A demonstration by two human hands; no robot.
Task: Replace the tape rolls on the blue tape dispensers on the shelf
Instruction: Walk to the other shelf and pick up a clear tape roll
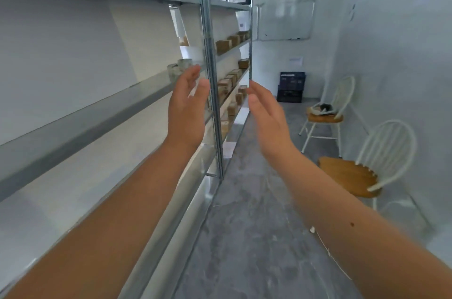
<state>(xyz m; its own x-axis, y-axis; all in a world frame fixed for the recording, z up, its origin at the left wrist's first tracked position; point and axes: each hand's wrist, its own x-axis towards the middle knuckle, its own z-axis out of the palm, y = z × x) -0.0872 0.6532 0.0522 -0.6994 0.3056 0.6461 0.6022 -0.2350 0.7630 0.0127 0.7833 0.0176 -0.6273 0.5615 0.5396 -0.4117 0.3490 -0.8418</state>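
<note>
Both my arms reach forward along a grey metal shelf rack [80,125] on my left. My left hand [187,108] is raised beside the rack's upright post [210,73], fingers apart, holding nothing. My right hand [266,115] hangs over the aisle to the right of the post, palm facing left, fingers apart and empty. Two pale tape rolls [179,67] stand on the middle shelf just beyond my left fingertips. No blue tape dispenser shows in this view. The picture is blurred.
Small brown boxes [231,79] line the far shelves. Two white chairs with wooden seats [352,174] stand along the right wall; the far one [322,115] carries a bundle. Dark crates [291,87] are stacked at the end wall. The concrete aisle [244,225] runs ahead.
</note>
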